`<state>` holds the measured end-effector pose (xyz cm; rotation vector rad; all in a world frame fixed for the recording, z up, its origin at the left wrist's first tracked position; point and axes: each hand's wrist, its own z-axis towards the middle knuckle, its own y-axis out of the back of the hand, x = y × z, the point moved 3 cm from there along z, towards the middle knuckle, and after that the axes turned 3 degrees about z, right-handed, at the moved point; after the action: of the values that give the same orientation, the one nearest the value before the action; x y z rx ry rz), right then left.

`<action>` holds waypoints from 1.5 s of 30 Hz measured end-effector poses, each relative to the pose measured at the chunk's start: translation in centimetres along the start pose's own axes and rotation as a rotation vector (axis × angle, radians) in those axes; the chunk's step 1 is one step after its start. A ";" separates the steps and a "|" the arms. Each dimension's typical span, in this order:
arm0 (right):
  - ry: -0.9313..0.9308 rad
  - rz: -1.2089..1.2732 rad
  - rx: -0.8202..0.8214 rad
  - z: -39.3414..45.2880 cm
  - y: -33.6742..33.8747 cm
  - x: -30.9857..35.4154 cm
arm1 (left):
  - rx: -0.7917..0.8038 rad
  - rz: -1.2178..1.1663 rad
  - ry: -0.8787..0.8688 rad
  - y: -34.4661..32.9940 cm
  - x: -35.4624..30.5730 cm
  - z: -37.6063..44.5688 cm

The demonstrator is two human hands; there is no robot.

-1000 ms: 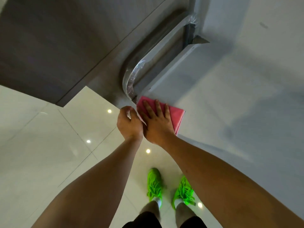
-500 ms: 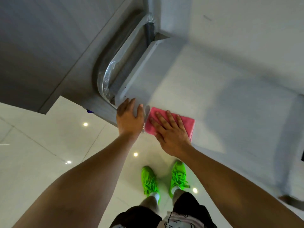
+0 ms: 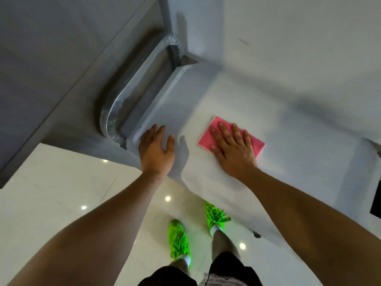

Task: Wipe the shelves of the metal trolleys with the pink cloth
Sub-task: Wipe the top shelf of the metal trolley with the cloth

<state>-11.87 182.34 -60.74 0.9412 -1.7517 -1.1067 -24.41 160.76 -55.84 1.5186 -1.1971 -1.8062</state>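
A folded pink cloth lies flat on the top shelf of a metal trolley. My right hand presses down on the cloth with fingers spread, covering most of it. My left hand rests flat and open on the shelf's near left corner, a hand's width left of the cloth, holding nothing. The trolley's curved metal handle, wrapped in clear film, arches off the left end of the shelf.
A grey wall or cabinet face stands close to the left of the handle. Glossy white floor tiles lie below the shelf edge, with my green shoes standing near it. A dark object shows at the right frame edge.
My right hand has slid the cloth rightward and farther onto the shelf, away from the corner. My left hand has opened from a grip at the corner to lying flat.
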 end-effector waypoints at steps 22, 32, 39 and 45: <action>0.076 -0.010 -0.051 19.3 4.1 5.0 | -0.129 0.115 -0.053 -1.4 -2.3 3.8; 0.327 -0.010 0.031 16.8 0.5 14.7 | -0.288 0.065 -0.105 1.1 1.3 1.9; 0.537 -0.083 0.118 9.4 -2.6 20.7 | -0.369 -0.037 -0.082 3.4 3.4 -0.3; 0.646 -0.095 0.112 3.0 -3.1 19.5 | -0.382 -0.060 -0.101 4.3 2.9 -0.9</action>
<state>-21.32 164.78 -59.49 1.2889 -1.2502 -0.6546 -25.01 156.02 -53.66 1.2676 -0.7947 -2.0320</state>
